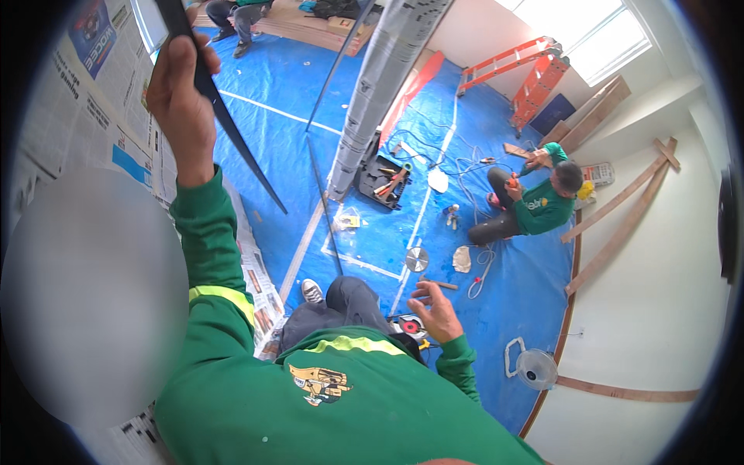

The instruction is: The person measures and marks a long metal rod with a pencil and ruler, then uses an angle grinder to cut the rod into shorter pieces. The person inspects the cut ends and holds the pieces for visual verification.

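Observation:
Raised at the upper left, my left hand (182, 101) is closed round a long, thin dark strip (233, 130), with the thumb lying along it. The strip slants down to the right and ends in a point above the blue sheet. My right hand (438, 311) hangs low by my right side, its fingers loosely bent and apart, and nothing shows in it. Beside it, partly hidden by my body, is a power tool with a red round part (410, 325). A round saw blade (417, 259) and a hammer (440, 284) lie just beyond that hand.
A paper-wrapped post (385, 89) rises ahead. Past it are an open tool case (382, 184) and an orange ladder (535, 89). A co-worker (546, 198) sits at right among cords, holding a tool. Newspaper (108, 101) covers the left surface. A fan (536, 369) stands right; a grey blur hides lower left.

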### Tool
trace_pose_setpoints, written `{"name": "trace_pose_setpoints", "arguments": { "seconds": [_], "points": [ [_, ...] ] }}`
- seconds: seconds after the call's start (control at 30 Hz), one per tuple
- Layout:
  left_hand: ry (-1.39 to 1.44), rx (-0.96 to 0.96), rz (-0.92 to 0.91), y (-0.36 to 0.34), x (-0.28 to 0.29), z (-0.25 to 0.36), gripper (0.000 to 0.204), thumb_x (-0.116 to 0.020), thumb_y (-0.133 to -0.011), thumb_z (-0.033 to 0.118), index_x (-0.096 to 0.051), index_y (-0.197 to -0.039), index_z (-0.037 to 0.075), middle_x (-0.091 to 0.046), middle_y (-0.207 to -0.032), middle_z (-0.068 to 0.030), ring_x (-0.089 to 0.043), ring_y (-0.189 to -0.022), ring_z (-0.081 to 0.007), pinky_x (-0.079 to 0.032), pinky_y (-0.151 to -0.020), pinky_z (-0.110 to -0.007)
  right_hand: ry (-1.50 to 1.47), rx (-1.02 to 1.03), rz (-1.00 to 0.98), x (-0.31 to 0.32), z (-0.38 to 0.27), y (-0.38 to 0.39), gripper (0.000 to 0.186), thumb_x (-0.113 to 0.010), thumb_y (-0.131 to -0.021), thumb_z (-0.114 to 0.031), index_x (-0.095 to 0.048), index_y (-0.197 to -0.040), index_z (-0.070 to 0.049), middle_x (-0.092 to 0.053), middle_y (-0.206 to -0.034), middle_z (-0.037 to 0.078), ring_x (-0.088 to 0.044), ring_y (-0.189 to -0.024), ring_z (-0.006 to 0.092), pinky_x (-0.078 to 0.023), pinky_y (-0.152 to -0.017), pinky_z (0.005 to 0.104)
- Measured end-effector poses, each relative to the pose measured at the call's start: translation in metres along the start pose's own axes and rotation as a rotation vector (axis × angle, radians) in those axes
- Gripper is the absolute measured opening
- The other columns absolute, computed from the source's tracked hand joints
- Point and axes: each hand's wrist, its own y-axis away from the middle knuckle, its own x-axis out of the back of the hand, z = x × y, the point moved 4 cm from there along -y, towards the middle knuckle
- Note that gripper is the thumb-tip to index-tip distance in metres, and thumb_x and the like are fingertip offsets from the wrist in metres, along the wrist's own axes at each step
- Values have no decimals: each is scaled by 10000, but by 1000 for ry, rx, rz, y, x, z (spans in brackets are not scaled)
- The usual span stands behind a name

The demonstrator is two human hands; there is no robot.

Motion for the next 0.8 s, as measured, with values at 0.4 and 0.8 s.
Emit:
{"name": "trace_pose_setpoints", "arguments": {
  "seconds": [0.4,0.8],
  "points": [
    [-157,-132,-66,-216,-101,-205,330,-619,-1152,236,-705,-1364,-2,-577,-827,49,-512,-697,-43,-444,-634,-242,-107,-86,32,-16,18,-237,600,-804,-1021,-285,-559,-1465,36,-756,-1194,220,-760,-1065,307,-620,-901,449],
    [-1,366,-511,-326,-217,-513,378,-595,-1184,330,-696,-1428,60,-633,-864,32,-601,-753,-88,-512,-709,-264,-8,-275,150,-24,-7,-313,625,-827,-986,-324,-592,-1434,42,-770,-1208,238,-781,-1044,339,-617,-914,457]
  ]
}}
